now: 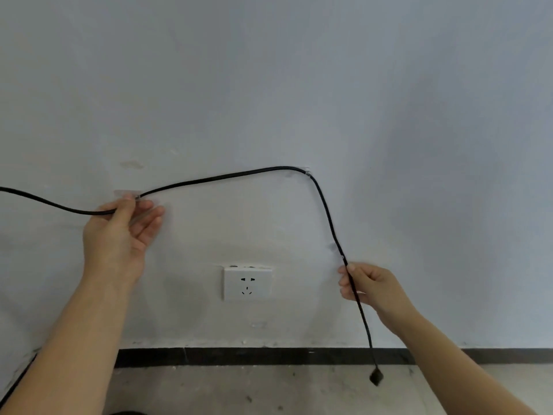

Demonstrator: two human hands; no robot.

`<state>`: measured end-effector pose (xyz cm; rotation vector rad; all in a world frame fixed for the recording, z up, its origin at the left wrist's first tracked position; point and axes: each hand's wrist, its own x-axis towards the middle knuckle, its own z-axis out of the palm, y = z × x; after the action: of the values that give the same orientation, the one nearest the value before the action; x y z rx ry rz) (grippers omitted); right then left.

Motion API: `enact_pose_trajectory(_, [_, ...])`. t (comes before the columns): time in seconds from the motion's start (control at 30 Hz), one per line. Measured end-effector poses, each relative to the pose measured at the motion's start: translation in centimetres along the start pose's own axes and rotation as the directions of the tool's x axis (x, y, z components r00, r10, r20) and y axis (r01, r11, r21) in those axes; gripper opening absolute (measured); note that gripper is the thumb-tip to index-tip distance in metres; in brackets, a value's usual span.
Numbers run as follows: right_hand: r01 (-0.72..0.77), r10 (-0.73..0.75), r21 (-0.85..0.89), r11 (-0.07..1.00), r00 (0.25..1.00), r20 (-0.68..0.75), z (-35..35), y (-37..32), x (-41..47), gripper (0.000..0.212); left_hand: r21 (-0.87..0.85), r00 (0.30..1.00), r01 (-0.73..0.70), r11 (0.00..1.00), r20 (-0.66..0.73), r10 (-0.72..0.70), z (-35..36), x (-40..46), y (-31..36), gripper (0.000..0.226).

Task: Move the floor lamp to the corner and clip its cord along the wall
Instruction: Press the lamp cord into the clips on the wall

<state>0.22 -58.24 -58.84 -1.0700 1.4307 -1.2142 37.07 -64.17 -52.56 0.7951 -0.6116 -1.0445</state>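
Observation:
A black cord [227, 176] runs along the white wall from the left edge, up to a clear clip [302, 170], then bends down to the right. My left hand [119, 232] pinches the cord at another clear clip [128, 194], thumb and forefinger on it, other fingers spread. My right hand [368, 287] grips the descending cord just below a third clear clip [336, 248]. The cord's black plug [376, 378] dangles free above the floor. The lamp itself is out of view.
A white wall socket [247, 283] sits between my hands, low on the wall. A black skirting strip [254, 356] runs along the wall's foot above a grey concrete floor [239, 390]. A dark edge shows at the bottom left corner.

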Motion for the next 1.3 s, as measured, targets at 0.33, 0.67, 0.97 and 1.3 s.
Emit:
enact_pose_trajectory(0.33, [0.062,-0.057,0.020,0.998,0.984,-0.169,3.4,2.0,0.5,0.029,-0.007,1.000,0.000,1.000,0.000,0.000,0.1,-0.1,0.1,0.018])
enact_pose_trajectory(0.67, [-0.014,0.133,-0.615,0.788,0.980,0.148,7.9,7.5,0.2,0.025,-0.005,1.000,0.002,1.000,-0.026,-0.002,0.3,-0.3,0.4,0.015])
enact_pose_trajectory(0.97, [-0.286,0.305,-0.219,0.933,0.951,0.057,12.0,11.9,1.3,0.017,-0.010,0.999,-0.013,1.000,-0.037,0.013,0.6,-0.3,0.1,0.017])
enact_pose_trajectory(1.3, [-0.328,0.364,0.163,0.930,0.883,-0.296,14.9,14.8,2.1,0.014,0.004,0.998,-0.053,0.999,-0.019,0.053,0.3,0.0,-0.2,0.013])
